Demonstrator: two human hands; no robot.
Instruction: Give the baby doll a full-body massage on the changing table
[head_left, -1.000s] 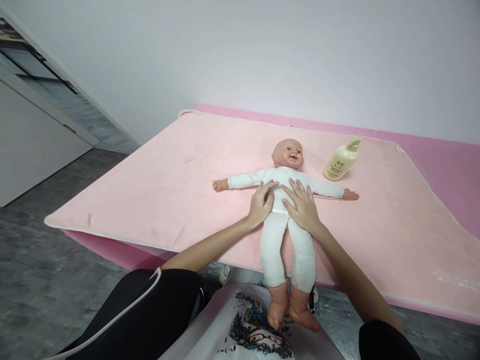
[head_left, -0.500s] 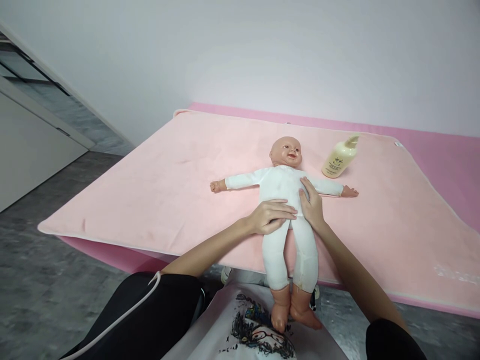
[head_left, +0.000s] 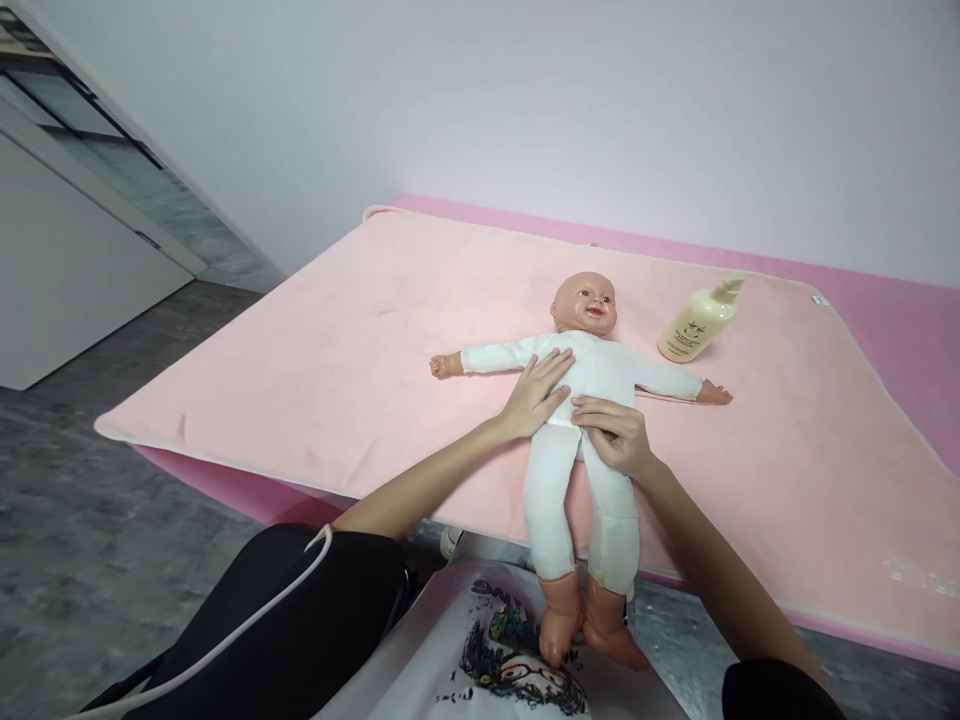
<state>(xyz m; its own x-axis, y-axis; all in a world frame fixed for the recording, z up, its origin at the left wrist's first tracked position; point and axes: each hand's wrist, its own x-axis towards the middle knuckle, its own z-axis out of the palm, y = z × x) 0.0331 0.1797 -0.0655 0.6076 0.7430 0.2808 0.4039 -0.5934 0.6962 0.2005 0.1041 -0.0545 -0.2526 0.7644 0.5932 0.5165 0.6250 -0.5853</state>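
Observation:
A baby doll (head_left: 600,365) with a white cloth body lies on its back, arms spread, its feet hanging past the table's front edge. My left hand (head_left: 534,396) rests on the left side of its torso, fingers stretched up toward the chest. Lower down, my right hand (head_left: 616,432) lies across the belly and hip with its fingers pointing left; they look extended and hold nothing. Beside the doll's outstretched arm on the right stands a pale yellow pump bottle (head_left: 694,325), touched by neither hand.
A light pink blanket (head_left: 337,330) covers a pink table (head_left: 900,330) set against a white wall. The table's front edge runs close to my body. A white cord (head_left: 247,635) trails over my left sleeve. Grey floor (head_left: 67,480) shows at left.
My left hand has slid up from the doll's hip to its side and chest. My right hand has moved down from the chest to the lower belly. The view has shifted slightly.

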